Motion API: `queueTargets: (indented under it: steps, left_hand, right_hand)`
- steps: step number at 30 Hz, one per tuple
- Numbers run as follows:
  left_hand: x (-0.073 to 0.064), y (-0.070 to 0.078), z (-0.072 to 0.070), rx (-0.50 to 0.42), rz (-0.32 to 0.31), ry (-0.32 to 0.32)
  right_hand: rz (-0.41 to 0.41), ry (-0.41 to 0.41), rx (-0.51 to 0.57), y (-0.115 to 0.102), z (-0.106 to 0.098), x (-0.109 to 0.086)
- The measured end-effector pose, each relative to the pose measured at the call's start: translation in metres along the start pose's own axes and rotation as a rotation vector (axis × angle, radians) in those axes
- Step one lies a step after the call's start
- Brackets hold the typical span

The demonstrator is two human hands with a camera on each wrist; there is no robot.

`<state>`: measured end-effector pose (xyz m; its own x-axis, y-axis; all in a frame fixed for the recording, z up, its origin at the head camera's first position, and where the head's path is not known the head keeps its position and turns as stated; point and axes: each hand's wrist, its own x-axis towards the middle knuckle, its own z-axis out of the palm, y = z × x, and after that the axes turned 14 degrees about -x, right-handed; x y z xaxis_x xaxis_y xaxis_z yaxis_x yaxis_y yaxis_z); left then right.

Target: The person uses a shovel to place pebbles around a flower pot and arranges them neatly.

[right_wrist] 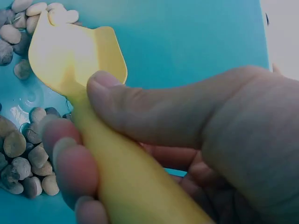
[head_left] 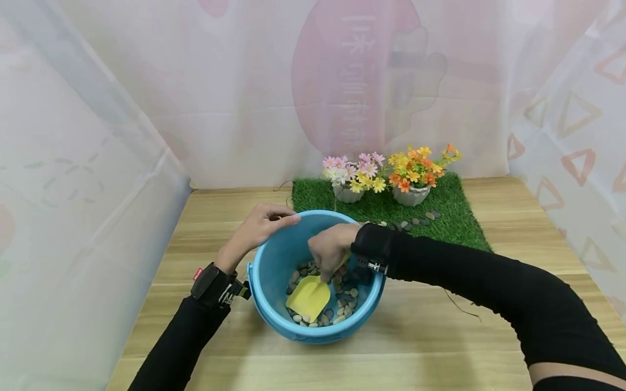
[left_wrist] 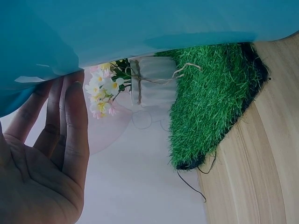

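Observation:
A light-blue bucket point(head_left: 266, 304) stands on the table with pebbles point(head_left: 347, 309) over its bottom. My left hand point(head_left: 259, 231) holds the bucket's far left rim; in the left wrist view its fingers point(left_wrist: 74, 126) lie against the outer wall. Inside the bucket my right hand point(head_left: 329, 250) grips a yellow toy shovel point(head_left: 309, 298) by the handle. In the right wrist view the thumb point(right_wrist: 140, 109) lies along the handle's top and the other fingers curl round beneath. The shovel's blade overlaps a few pale pebbles at its tip.
Behind the bucket lies a green artificial grass mat point(head_left: 313, 195). On it stand a pot of pink, white and yellow flowers point(head_left: 354, 171) and a pot of orange flowers point(head_left: 415, 168), with a row of pebbles point(head_left: 415, 221) in front. White printed cloth point(head_left: 235, 108) encloses the wooden table point(head_left: 210, 217).

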<state>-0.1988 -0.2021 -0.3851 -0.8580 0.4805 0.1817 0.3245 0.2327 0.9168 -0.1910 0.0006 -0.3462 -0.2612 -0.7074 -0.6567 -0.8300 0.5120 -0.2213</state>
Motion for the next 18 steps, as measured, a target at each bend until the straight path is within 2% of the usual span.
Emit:
queueTargets:
  steps: [3, 6, 7, 13, 14, 18]
  left_hand:
    - [0.0, 0.0, 0.0, 0.003, -0.006, -0.004]
    - [0.001, 0.0, -0.001, 0.002, 0.001, -0.004]
    - [0.0, 0.006, 0.0, 0.003, -0.004, -0.003]
    - [-0.001, 0.006, 0.002, 0.004, -0.022, 0.009]
    - [-0.001, 0.0, 0.001, 0.004, -0.017, 0.009]
    - [0.0, 0.0, 0.001, 0.001, -0.013, 0.003]
  right_hand:
    - [-0.062, -0.033, 0.071, 0.005, -0.002, -0.002]
    - [-0.09, -0.064, 0.124, 0.008, -0.003, -0.002]
    - [-0.093, -0.068, 0.128, 0.009, -0.003, -0.001]
    - [-0.115, -0.098, 0.146, 0.014, -0.001, 0.005]
    - [-0.122, -0.087, 0.135, 0.017, 0.001, 0.007]
    - [-0.168, -0.074, 0.108, 0.019, -0.003, 0.003]
